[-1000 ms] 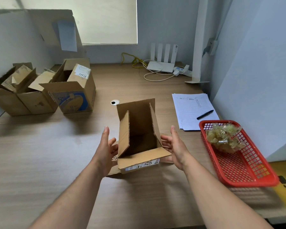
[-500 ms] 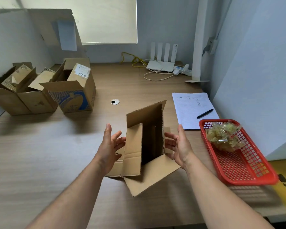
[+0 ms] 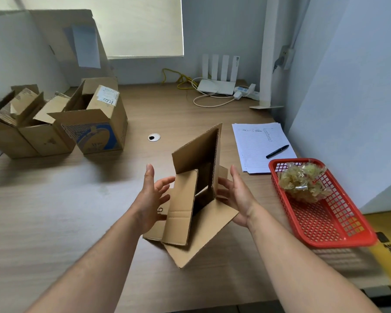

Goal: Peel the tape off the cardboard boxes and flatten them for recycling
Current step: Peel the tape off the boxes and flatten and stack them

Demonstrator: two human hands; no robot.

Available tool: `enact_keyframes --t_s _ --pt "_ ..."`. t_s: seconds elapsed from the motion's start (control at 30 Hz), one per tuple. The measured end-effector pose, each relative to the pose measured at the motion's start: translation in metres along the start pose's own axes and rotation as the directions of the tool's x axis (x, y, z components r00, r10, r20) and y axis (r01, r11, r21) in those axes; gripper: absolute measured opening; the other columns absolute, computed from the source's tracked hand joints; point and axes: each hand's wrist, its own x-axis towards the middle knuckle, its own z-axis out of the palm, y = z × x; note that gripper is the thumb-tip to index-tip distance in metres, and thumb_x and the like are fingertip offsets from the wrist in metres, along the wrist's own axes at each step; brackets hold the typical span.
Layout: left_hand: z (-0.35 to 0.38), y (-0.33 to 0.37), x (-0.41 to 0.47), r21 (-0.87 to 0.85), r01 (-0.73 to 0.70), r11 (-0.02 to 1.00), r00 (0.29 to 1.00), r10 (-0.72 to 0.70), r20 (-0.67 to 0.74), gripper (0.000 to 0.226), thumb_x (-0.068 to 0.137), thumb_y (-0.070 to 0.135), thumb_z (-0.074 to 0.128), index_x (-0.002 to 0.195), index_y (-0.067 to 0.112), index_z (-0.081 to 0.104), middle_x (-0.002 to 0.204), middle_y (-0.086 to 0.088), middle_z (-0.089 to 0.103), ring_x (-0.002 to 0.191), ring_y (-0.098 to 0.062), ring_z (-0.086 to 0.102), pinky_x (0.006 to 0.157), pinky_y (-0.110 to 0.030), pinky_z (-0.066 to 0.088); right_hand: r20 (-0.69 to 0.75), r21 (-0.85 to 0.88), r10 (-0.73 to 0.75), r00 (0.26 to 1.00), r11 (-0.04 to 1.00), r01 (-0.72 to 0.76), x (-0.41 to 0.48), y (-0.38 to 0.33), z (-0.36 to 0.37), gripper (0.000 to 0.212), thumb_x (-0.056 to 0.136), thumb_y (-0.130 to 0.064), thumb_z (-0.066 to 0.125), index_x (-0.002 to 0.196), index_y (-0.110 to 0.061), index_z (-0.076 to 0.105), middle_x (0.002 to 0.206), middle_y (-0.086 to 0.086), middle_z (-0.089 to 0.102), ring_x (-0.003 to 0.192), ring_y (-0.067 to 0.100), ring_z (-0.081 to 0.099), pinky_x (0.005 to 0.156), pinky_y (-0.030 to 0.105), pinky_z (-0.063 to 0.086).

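So the small box (image 3: 191, 199) sits at centre frame on the worktop (image 3: 54, 211), about halfway squashed. I can't see any tape left on it, and a wad of peeled tape (image 3: 303, 184) sits in the red basket (image 3: 343, 242) at right, so my guess is the peeling for this one is done. It isn't flat yet: the walls stand skewed into a thin diamond with a dark slot of an opening, and the flaps splay out toward the bottom of the frame.

The left hand (image 3: 151, 199) is at its left side with the fingers (image 3: 165, 184) spread and straight, not curled round anything. The right hand (image 3: 237, 197) is at its right side, fingers straight and close together against the cardboard.

Plenty left to do. The blue-printed box (image 3: 97, 132) and the plain boxes (image 3: 25, 136) at middle left all stand upright with open flaps, none flattened. Whether they're taped I can't tell.

Compared with a second ago, the box was a proper square tube then with a label facing the camera. It has since sheared over and the opening is much narrower. The hands have moved up and inward.
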Motion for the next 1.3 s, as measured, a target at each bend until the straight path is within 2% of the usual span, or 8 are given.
enact_keyframes --t_s 0.27,0.43,0.53,0.63,0.87,0.97,1.13,1.3 --pt "0.023 0.012 -0.006 0.113 -0.17 0.979 0.981 0.157 0.116 0.072 0.089 0.076 0.011 0.126 0.038 0.061 0.134 0.009 0.057 0.128 -0.007 0.046 0.114 -0.052 0.024 0.085 0.16 -0.069 0.994 0.986 0.055 0.001 0.0 0.028 0.082 0.081 -0.079 0.032 0.123 -0.016 0.062 0.104 0.014 0.069 0.094 0.028 0.066 0.084 0.039 0.049" --pt "0.033 0.004 -0.012 0.442 -0.329 0.834 0.944 0.297 0.143 0.033 0.1 0.044 0.044 0.129 0.037 0.056 0.13 0.013 0.054 0.115 0.0 0.05 0.087 -0.004 0.036 0.164 0.402 -0.062 0.984 0.916 -0.01 0.004 0.024 0.037 0.078 0.08 -0.078 0.033 0.112 -0.014 0.065 0.102 0.01 0.068 0.096 0.029 0.062 0.083 0.039 0.046" --pt "0.028 -0.023 -0.004 0.737 -0.349 0.578 0.931 0.303 0.202 0.055 0.085 0.059 0.047 0.139 0.046 0.041 0.151 0.01 0.034 0.141 -0.011 0.028 0.117 -0.032 0.022 0.251 0.475 -0.06 0.966 0.877 -0.07 -0.002 0.037 0.026 0.069 0.074 -0.061 0.058 0.114 -0.006 0.067 0.117 0.018 0.063 0.106 0.033 0.062 0.094 0.043 0.048" --pt "0.03 -0.057 0.001 0.825 -0.303 0.477 0.95 0.216 0.224 0.055 0.094 0.054 0.046 0.145 0.047 0.029 0.158 0.013 0.018 0.147 -0.012 0.013 0.119 -0.048 0.012 0.276 0.434 -0.015 0.961 0.894 -0.11 -0.011 0.05 0.007 0.084 0.057 -0.048 0.079 0.125 -0.003 0.061 0.132 0.022 0.055 0.118 0.037 0.056 0.106 0.049 0.039" --pt "0.033 -0.121 0.0 0.943 -0.224 0.244 0.974 0.039 0.221 0.064 0.094 0.058 0.043 0.15 0.048 0.012 0.161 0.011 -0.008 0.148 -0.012 -0.007 0.12 -0.05 -0.003 -0.201 0.353 0.136 0.97 0.934 -0.058 -0.019 0.055 -0.052 0.04 0.088 -0.041 0.045 0.077 -0.011 0.069 0.07 0.012 0.069 0.063 0.026 0.067 0.072 0.033 0.048" --pt "0.033 -0.13 -0.001 0.962 -0.243 0.125 0.97 0.045 0.239 0.07 0.093 0.06 0.042 0.15 0.049 0.001 0.159 0.01 -0.02 0.146 -0.014 -0.019 0.118 -0.05 -0.011 -0.219 0.196 0.131 0.967 0.977 -0.088 -0.019 0.047 -0.065 0.052 0.094 -0.047 0.046 0.077 -0.008 0.076 0.077 0.014 0.071 0.068 0.026 0.069 0.079 0.037 0.048" --pt "0.02 -0.13 0.002 0.947 -0.321 -0.017 0.947 0.02 0.322 0.065 0.098 0.052 0.038 0.147 0.053 -0.006 0.154 0.012 -0.027 0.143 -0.015 -0.027 0.114 -0.049 -0.019 -0.359 -0.293 0.11 0.927 0.93 -0.223 -0.019 0.049 -0.074 0.011 0.092 -0.009 0.054 0.086 -0.009 0.064 0.077 0.01 0.065 0.068 0.022 0.059 0.061 0.03 0.045" --pt "-0.008 -0.125 0.011 0.978 -0.207 -0.036 0.978 0.032 0.208 0.056 0.103 0.043 0.026 0.148 0.051 -0.006 0.157 0.004 -0.027 0.144 -0.019 -0.026 0.117 -0.051 -0.014 -0.45 -0.678 0.184 0.874 0.566 -0.468 -0.039 0.059 -0.072 0.017 0.092 -0.02 0.057 0.079 -0.01 0.061 0.068 0.006 0.061 0.06 0.02 0.057 0.055 0.027 0.047"
